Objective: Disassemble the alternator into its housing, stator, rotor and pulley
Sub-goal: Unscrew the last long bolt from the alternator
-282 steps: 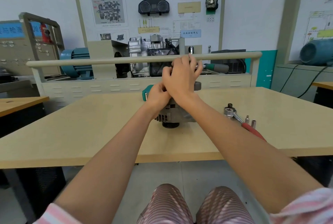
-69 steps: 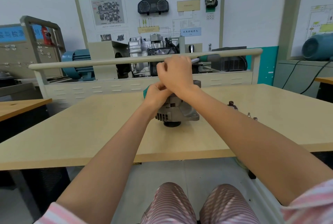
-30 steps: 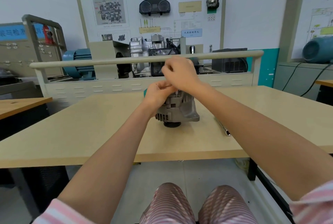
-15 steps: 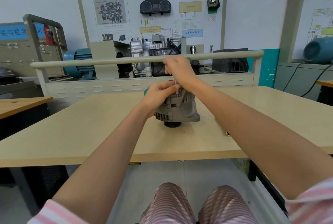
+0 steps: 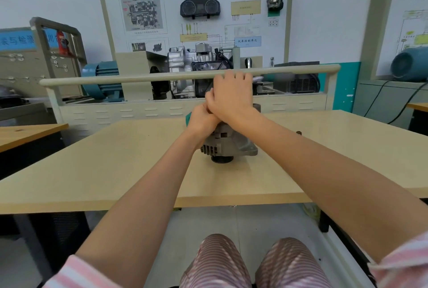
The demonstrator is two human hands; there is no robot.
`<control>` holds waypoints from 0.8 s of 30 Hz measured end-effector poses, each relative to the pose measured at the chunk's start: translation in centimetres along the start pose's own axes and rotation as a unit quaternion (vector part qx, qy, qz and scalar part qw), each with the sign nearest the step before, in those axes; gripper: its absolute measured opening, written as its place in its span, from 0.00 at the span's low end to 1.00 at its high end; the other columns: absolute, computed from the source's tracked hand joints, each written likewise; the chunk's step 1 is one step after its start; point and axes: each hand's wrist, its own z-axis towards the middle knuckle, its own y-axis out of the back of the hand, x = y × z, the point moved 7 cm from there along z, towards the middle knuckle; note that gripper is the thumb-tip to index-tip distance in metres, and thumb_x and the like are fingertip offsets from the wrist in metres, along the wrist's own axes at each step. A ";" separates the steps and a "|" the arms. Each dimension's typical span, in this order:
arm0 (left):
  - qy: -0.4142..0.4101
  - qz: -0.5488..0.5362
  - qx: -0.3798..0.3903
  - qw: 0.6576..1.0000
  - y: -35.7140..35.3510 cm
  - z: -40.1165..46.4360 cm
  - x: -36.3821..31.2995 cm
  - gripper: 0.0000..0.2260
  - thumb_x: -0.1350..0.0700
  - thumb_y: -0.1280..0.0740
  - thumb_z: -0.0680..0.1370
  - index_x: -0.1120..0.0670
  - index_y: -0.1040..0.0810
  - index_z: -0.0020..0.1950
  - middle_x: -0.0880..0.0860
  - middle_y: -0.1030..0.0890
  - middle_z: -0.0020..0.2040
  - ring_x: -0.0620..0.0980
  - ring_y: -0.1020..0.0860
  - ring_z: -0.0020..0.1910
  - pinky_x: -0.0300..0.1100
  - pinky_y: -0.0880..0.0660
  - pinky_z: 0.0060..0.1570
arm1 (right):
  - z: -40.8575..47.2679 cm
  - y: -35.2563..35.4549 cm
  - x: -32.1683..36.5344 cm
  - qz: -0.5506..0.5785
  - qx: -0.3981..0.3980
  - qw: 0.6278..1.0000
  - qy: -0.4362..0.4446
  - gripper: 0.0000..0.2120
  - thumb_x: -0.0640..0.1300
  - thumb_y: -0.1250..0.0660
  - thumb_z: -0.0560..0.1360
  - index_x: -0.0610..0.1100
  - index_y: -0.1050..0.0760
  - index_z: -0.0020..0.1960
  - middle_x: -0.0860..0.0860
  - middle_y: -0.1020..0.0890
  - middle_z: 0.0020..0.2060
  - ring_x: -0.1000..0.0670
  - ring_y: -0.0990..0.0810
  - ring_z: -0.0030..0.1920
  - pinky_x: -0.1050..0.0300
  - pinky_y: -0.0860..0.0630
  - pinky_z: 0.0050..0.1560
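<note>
While above alternator, right hand

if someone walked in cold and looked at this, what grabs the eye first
Dead centre, both hands are stacked on top of a grey alternator standing on the pale wooden table: the right hand lies over the left hand, hiding what they work on. Behind them, a training board with a dashboard instrument cluster fills the wall, with a cutaway gearbox at its foot behind a long rail.
</note>
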 end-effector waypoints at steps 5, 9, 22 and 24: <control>-0.001 0.010 0.007 1.000 0.2 -0.2 0.0 0.07 0.62 0.33 0.76 0.50 0.23 0.43 0.46 0.18 0.35 0.41 0.22 0.36 0.27 0.29 0.27 | 0.0 0.1 0.3 0.026 -0.010 1.000 -0.001 0.16 0.51 0.46 0.77 0.42 0.24 0.45 0.46 0.24 0.45 0.45 0.27 0.48 0.50 0.35 0.52; -0.016 -0.043 0.079 0.996 -0.3 -0.4 -0.3 0.05 0.60 0.32 0.77 0.50 0.18 0.47 0.43 0.15 0.38 0.38 0.18 0.40 0.28 0.26 0.37 | 0.7 -0.1 -1.2 0.356 0.023 0.933 -0.051 0.22 0.43 0.42 0.77 0.45 0.39 0.24 0.52 0.35 0.23 0.51 0.35 0.30 0.55 0.36 0.43; 0.000 -0.010 0.047 0.999 -0.1 0.0 -0.2 0.10 0.63 0.31 0.75 0.50 0.19 0.37 0.44 0.17 0.31 0.40 0.20 0.34 0.28 0.27 0.31 | 0.3 0.3 -0.5 0.117 0.026 0.993 0.022 0.12 0.46 0.43 0.76 0.44 0.28 0.36 0.48 0.26 0.35 0.48 0.27 0.40 0.52 0.33 0.51; 0.006 0.031 0.014 0.999 0.1 0.3 -0.1 0.11 0.66 0.34 0.75 0.52 0.23 0.36 0.47 0.20 0.30 0.42 0.24 0.32 0.29 0.30 0.26 | 0.0 -0.1 -0.1 -0.045 0.032 0.998 -0.016 0.12 0.48 0.43 0.76 0.42 0.26 0.49 0.45 0.24 0.47 0.44 0.26 0.49 0.50 0.35 0.52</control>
